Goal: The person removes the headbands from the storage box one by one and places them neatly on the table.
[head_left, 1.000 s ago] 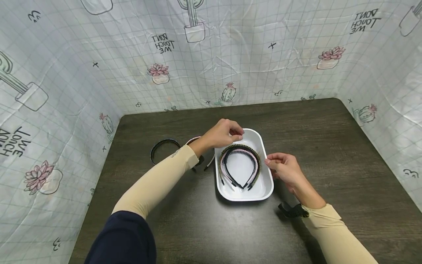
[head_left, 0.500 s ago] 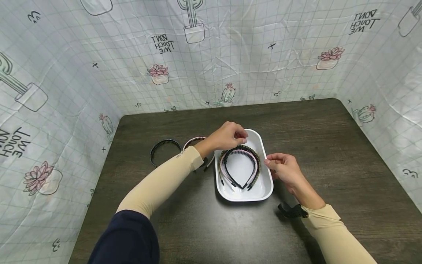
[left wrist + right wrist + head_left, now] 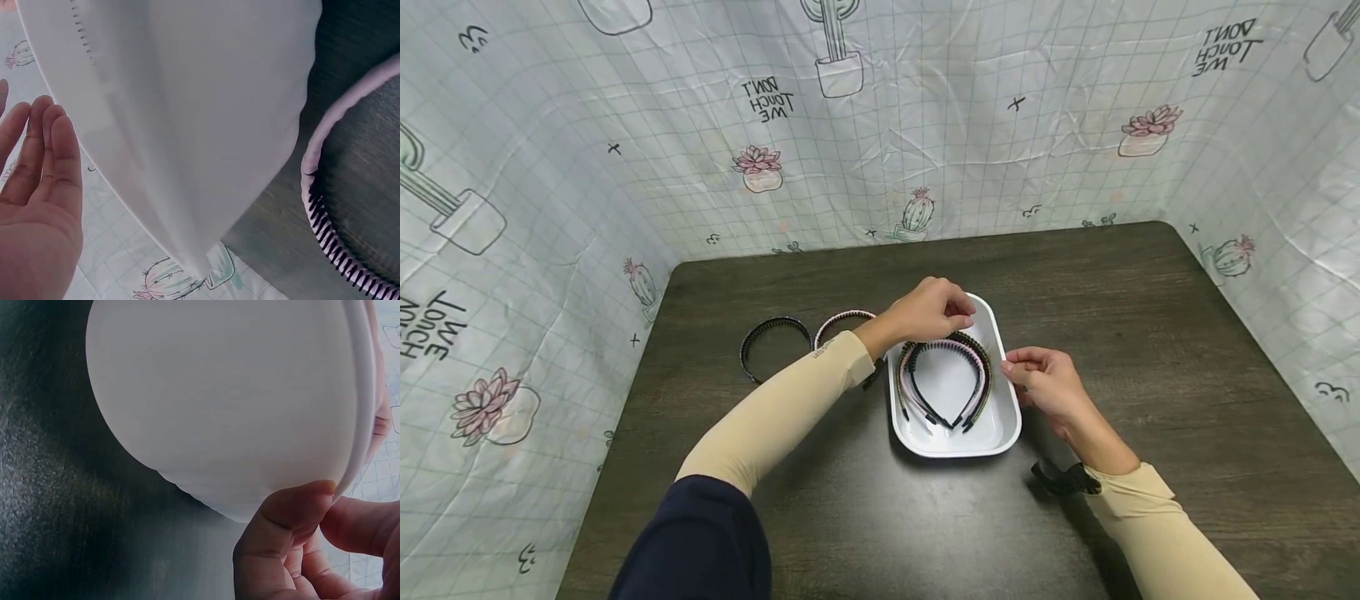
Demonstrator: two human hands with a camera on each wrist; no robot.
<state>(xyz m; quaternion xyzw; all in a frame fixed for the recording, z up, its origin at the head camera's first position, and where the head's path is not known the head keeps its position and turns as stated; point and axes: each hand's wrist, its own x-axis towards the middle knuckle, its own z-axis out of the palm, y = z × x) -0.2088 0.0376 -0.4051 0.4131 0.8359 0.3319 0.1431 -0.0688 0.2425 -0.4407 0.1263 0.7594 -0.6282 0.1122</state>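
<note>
A white tray [image 3: 1000,437] holds several headbands: a dark one with a gold edge [image 3: 987,379], a pale pink one [image 3: 907,385] and a plain black one [image 3: 934,417] inside them. Above the tray's far end hovers my left hand [image 3: 928,308], with nothing between its loosely bent fingers, as the left wrist view shows. My right hand [image 3: 1047,382] pinches the tray's right rim between thumb and finger, seen close up beside the tray wall [image 3: 237,400] in the right wrist view. The left hand covers the far part of the headbands in the head view.
Left of the tray, a black headband [image 3: 747,350] and a pink toothed headband [image 3: 844,315] lie on the dark wooden table [image 3: 880,533], partly behind the left forearm. A black strap [image 3: 1063,479] sits at the right wrist. A patterned curtain [image 3: 925,125] encloses the table's back and sides.
My left hand has drifted right and slightly nearer over the tray, uncovering more of the pink headband on the table. The right hand stays at the rim.
</note>
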